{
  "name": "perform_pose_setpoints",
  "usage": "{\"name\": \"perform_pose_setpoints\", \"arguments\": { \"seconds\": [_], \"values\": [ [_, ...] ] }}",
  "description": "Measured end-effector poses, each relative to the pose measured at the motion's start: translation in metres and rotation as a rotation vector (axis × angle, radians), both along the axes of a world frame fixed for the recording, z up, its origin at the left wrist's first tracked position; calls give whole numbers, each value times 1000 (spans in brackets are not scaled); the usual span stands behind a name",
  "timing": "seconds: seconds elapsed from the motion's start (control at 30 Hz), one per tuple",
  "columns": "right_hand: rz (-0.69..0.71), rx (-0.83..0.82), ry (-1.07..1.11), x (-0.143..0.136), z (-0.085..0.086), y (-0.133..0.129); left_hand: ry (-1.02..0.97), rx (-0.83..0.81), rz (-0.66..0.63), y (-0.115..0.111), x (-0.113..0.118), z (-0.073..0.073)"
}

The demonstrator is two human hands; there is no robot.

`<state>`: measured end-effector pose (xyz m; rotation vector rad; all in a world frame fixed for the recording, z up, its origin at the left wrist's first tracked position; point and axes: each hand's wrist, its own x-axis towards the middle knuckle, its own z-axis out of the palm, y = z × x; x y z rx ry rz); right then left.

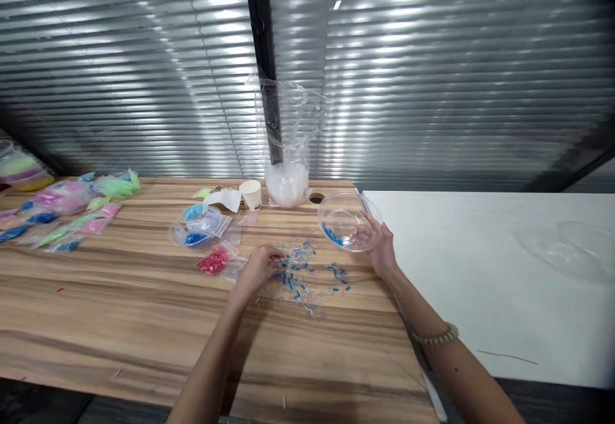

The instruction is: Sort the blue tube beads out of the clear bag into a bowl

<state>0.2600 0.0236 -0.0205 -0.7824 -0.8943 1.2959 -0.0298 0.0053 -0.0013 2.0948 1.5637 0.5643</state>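
My right hand (382, 248) grips a clear plastic bowl (350, 196) by its right side, tilted above the table's right edge. A small cluster of blue tube pieces (331, 234) lies at the bowl's lower left. Spread on the wood below is a loose pile of short blue and clear tube pieces (298, 277). At the pile's left side is my left hand (259, 269), its fingers drawn together at the pieces; what they pinch, if anything, is too small to make out. Just left of that hand lies a bag of red pieces (214, 260).
Behind the left hand sits a clear bowl (175, 235) with small bags. A paper cup (250, 195) and a bag of stacked clear bowls (287, 184) stand at the back. Several coloured bags (65, 198) lie far left. A white table (480, 283) adjoins on the right.
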Motion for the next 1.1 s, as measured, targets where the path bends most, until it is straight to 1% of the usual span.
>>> {"name": "perform_pose_setpoints", "arguments": {
  "seconds": [0.17, 0.33, 0.47, 0.57, 0.73, 0.9, 1.1],
  "values": [
    [11, -42, -16, -2, 0, -2, 64, 19, -22, -1, 2, -2],
    [19, -41, -33, -3, 1, 0, 121, 30, -28, 0, 3, -8],
    [41, -35, -89, -5, 2, 0, 111, 30, -7, 2, 3, -12],
    [65, -27, -106, -8, 4, -3, 101, 34, 1, 3, 3, -11],
    [90, -19, -93, -10, 6, -7, 59, 34, -46, 2, 9, -10],
    [106, -10, -66, -9, 2, -6, 42, 62, -67, 2, 14, -11],
    [99, -17, -88, -9, 3, -6, 68, 68, -24, 5, 12, -15]
  ]
}}
